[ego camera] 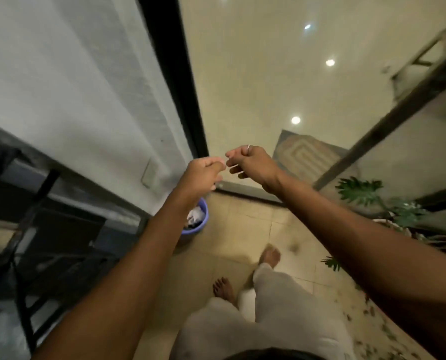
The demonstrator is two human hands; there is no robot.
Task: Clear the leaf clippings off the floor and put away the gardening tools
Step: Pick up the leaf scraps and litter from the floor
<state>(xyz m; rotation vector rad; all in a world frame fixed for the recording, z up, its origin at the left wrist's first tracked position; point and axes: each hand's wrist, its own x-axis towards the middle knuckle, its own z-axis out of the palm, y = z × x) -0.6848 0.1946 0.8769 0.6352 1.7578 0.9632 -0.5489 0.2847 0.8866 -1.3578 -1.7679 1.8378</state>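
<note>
Both my arms reach forward at chest height. My left hand (203, 171) is curled into a fist above a blue bucket (203, 220), which stands on the tiled floor against the wall. My right hand (250, 162), with a ring on one finger, is loosely curled, its fingertips almost touching the left hand. I see nothing held in either hand. Leaf clippings (367, 318) lie scattered on the tiles at the lower right, and one small blurred piece (293, 247) lies near my bare right foot. No gardening tool is in view.
A green potted plant (365, 190) stands at the right. A black metal railing (21, 229) runs along the left. Ahead is a dark door frame (180, 87) with a glossy indoor floor and a patterned rug (310, 152) beyond it. The bucket holds white crumpled material.
</note>
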